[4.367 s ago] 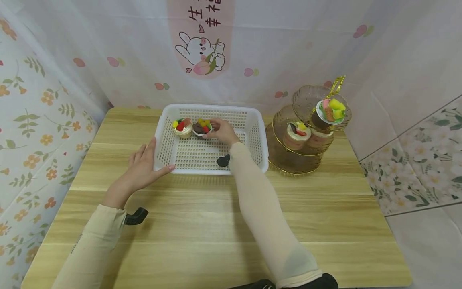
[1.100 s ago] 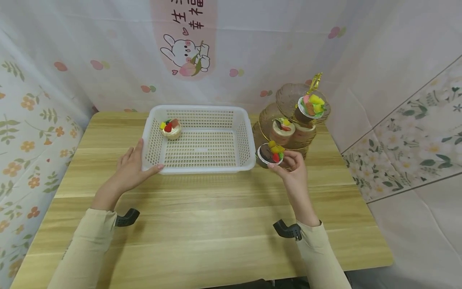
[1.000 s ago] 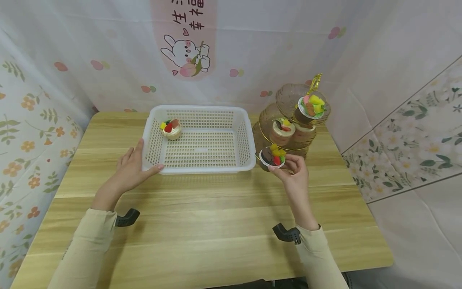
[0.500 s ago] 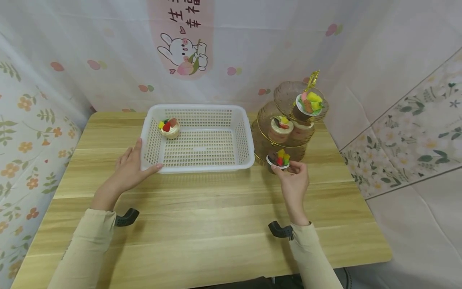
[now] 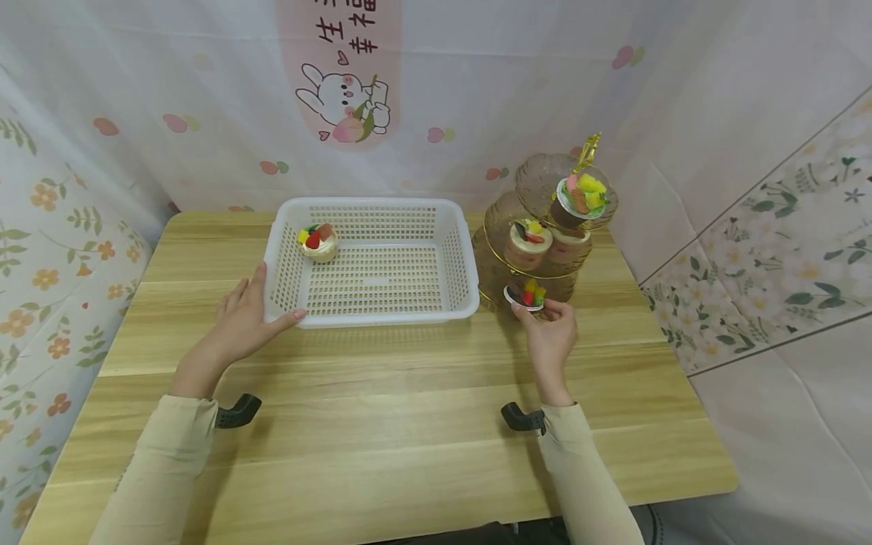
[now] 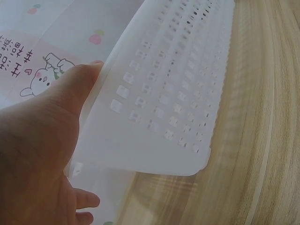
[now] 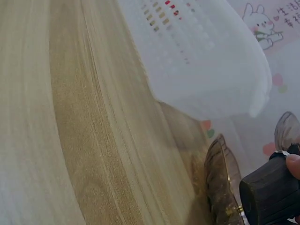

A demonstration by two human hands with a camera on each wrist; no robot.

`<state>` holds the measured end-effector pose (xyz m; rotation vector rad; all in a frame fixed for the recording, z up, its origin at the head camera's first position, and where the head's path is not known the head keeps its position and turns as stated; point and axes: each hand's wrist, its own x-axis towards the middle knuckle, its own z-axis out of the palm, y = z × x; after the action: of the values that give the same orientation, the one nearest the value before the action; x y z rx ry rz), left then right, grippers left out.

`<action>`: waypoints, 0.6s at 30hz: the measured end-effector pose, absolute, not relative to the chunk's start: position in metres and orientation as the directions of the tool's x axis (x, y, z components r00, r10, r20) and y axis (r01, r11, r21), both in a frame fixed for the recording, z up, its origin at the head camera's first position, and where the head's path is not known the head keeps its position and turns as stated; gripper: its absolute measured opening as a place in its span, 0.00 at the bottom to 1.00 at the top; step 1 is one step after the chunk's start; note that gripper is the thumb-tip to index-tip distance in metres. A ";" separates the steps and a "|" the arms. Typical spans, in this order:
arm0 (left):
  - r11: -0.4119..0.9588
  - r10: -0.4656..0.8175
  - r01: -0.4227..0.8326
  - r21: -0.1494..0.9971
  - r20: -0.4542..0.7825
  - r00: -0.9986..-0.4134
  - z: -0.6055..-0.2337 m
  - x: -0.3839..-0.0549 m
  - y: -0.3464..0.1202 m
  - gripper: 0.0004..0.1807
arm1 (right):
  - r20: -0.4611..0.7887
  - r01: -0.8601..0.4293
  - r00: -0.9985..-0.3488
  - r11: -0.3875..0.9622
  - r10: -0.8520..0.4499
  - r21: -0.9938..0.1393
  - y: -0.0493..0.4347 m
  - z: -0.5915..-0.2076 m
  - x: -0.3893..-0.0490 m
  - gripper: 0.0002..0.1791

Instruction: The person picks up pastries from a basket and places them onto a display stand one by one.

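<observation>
In the head view my right hand (image 5: 550,333) pinches a dark-cupped cupcake (image 5: 524,299) topped with fruit pieces, at the front of the lowest tier of a brown, gold-rimmed three-tier stand (image 5: 533,175). The right wrist view shows the dark cup (image 7: 267,192) tilted beside a tier's edge; whether it touches the tier, I cannot tell. My left hand (image 5: 238,322) rests on the front left corner of a white plastic basket (image 5: 391,319), fingers spread along its left side, thumb on the front rim. A cream cupcake (image 5: 320,244) with fruit sits in the basket's left part.
On the stand's top tier sits another fruit cupcake (image 5: 580,198). The middle tier holds two pink-and-cream cakes, one partly hidden behind the other cake (image 5: 527,246). Beneath everything is a wooden table (image 5: 381,424), with a patterned curtain (image 5: 463,83) behind.
My right hand has taken the dark cupcake out of the basket to the stand, then lowered it to the lowest tier. My left hand has stayed on the basket corner.
</observation>
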<state>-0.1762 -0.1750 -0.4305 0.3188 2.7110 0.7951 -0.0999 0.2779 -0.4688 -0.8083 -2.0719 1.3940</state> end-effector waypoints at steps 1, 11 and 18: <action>0.822 0.291 0.128 0.555 -0.217 -0.932 -0.431 -0.176 -0.175 0.65 | 0.083 0.195 -0.689 0.295 0.720 -0.936 0.278 -0.470 -0.102 0.33; 0.811 0.293 0.125 0.571 -0.212 -0.932 -0.432 -0.176 -0.176 0.65 | 0.115 0.180 -0.641 0.294 0.759 -0.939 0.279 -0.480 -0.116 0.32; 0.807 0.288 0.120 0.578 -0.210 -0.934 -0.431 -0.176 -0.175 0.65 | 0.125 0.191 -0.610 0.299 0.782 -0.935 0.277 -0.482 -0.122 0.32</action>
<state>-0.1757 -0.1754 -0.4306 0.3127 2.7065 0.8373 -0.1223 0.2773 -0.4822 -0.8637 -1.9878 1.3146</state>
